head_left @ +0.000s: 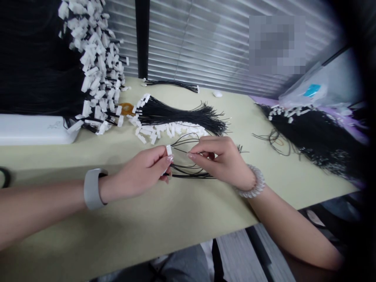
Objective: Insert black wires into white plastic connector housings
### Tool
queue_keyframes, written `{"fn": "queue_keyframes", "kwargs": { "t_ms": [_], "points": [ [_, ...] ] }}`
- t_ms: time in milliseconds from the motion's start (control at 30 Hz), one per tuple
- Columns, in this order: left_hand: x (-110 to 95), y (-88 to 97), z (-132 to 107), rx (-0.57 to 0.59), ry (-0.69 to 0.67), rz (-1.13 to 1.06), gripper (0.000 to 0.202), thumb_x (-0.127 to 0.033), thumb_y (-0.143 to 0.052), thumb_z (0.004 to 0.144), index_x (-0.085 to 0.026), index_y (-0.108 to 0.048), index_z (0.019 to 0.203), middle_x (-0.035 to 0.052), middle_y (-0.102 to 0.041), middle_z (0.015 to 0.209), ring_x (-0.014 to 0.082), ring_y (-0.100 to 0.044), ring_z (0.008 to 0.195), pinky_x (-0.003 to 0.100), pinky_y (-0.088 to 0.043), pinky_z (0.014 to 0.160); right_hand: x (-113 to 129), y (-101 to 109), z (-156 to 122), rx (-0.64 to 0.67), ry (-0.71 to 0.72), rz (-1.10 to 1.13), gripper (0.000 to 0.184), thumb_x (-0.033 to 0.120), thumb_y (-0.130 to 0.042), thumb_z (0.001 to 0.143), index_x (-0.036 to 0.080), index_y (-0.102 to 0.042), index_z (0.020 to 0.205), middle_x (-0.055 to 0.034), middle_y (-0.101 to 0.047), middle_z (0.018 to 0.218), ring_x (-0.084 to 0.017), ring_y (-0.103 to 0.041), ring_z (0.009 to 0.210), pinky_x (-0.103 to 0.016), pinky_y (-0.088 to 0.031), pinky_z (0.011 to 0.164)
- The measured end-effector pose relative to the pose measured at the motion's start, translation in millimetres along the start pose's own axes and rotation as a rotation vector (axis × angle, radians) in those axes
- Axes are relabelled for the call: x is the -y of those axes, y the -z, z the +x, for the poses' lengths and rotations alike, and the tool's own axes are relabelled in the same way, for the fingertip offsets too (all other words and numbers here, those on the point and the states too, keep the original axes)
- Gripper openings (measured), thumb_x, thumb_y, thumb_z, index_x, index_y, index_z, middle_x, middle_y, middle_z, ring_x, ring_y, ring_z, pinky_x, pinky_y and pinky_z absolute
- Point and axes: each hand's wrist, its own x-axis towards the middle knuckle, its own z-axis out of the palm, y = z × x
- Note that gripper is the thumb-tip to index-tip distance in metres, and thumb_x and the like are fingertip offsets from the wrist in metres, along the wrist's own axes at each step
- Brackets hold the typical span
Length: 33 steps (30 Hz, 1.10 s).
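Note:
Between its thumb and fingers, my left hand [148, 168] pinches a small white connector housing [169, 150] from which thin black wires run to the right. My right hand [220, 156], closed in a pinch just to the right, holds one thin black wire [179, 149] close to the connector. More black wires [190, 176] pass below both hands, close to the tabletop. Behind the hands lies a bundle of black wires [179, 113] with white connectors at its left end. A row of loose white connector housings [167, 130] lies in front of that bundle.
A large heap of black wires with white connectors [98, 58] rests at the left above a white box [35, 129]. A second black wire pile [317, 137] covers the right side. A short wire bundle [172, 84] lies at the back, before the blinds [202, 43].

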Motion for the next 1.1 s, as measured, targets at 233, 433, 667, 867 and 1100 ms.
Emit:
{"fn": "queue_keyframes", "kwargs": {
  "t_ms": [233, 433, 667, 867, 1100],
  "points": [
    [-1, -0.3, 0, -0.001, -0.013, 0.03, 0.024, -0.037, -0.036, 0.086, -0.018, -0.046, 0.076, -0.0011, -0.054, 0.071, 0.0124, -0.059, 0.064, 0.028, -0.049, 0.062, -1, 1, 0, -0.044, -0.008, 0.006, 0.01, 0.021, -0.057, 0.077, 0.016, -0.065, 0.074, 0.0011, -0.052, 0.06, -0.007, -0.043, 0.054, -0.022, -0.035, 0.052],
    [-1, -1.3, -1, -0.014, -0.008, 0.044, 0.025, -0.039, -0.037, 0.085, -0.018, -0.046, 0.073, -0.0002, -0.054, 0.069, 0.0129, -0.058, 0.062, 0.027, -0.05, 0.058, -1, -6, 0, -0.153, 0.023, 0.018, 0.012, 0.019, -0.056, 0.079, 0.017, -0.066, 0.085, -0.0018, -0.058, 0.068, -0.009, -0.048, 0.059, -0.025, -0.039, 0.056],
    [-1, -0.1, 0, 0.004, -0.015, 0.047, 0.025, -0.038, -0.036, 0.086, -0.019, -0.046, 0.073, -0.0008, -0.054, 0.069, 0.0122, -0.058, 0.062, 0.026, -0.049, 0.059, -4, -7, -1, -0.116, 0.13, 0.0, 0.013, 0.016, -0.054, 0.08, 0.016, -0.066, 0.086, -0.0046, -0.058, 0.076, -0.011, -0.054, 0.07, -0.025, -0.044, 0.063],
    [0, -0.3, -1, 0.023, -0.081, 0.168, 0.027, -0.037, -0.033, 0.087, -0.019, -0.045, 0.071, -0.0009, -0.055, 0.067, 0.0124, -0.055, 0.06, 0.026, -0.047, 0.057, -1, -15, 0, -0.228, 0.145, -0.046, 0.011, 0.015, -0.054, 0.08, 0.018, -0.064, 0.084, -0.0036, -0.059, 0.076, -0.011, -0.053, 0.071, -0.025, -0.045, 0.065],
    [0, -1.5, -1, 0.037, -0.134, 0.267, 0.027, -0.034, -0.033, 0.088, -0.019, -0.045, 0.07, -0.0019, -0.054, 0.064, 0.0118, -0.053, 0.058, 0.025, -0.042, 0.055, 4, -21, 1, -0.218, 0.123, -0.038, 0.009, 0.014, -0.051, 0.081, 0.018, -0.06, 0.08, -0.0015, -0.061, 0.074, -0.01, -0.053, 0.069, -0.023, -0.043, 0.064]
  ]
}}
